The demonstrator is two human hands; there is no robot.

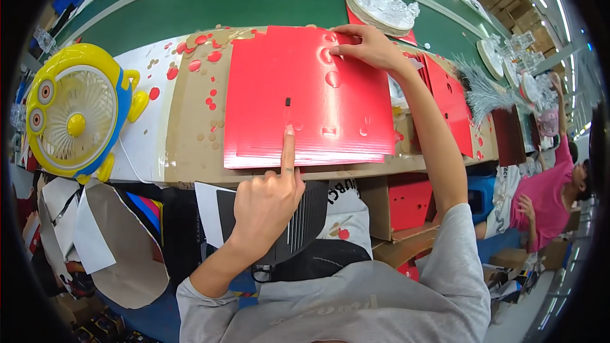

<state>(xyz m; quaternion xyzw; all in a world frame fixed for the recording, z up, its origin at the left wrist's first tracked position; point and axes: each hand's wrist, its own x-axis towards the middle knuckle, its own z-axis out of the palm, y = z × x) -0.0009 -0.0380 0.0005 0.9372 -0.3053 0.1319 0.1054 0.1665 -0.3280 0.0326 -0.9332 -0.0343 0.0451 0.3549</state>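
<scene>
A stack of glossy red card sheets (267,76) lies in front of me, with round and slot-shaped cut marks and one small dark slot. My left hand (267,200) comes over the near edge. Its index finger is stretched out and its tip touches the top sheet below the dark slot; the other fingers are curled, holding nothing that I can see. At the far right of the stack, my right hand (365,47) rests on the top sheet, thumb and forefinger apart beside the round cut marks. Its other fingertips are partly hidden.
Cardboard (190,108) under the stack is scattered with red discs (214,56). A yellow fan (76,114) stands left. More red sheets (448,101) and silver tinsel (486,89) lie right. Behind runs a green conveyor (241,0) with a clear ornament (378,3). A person in pink (546,203) is at right.
</scene>
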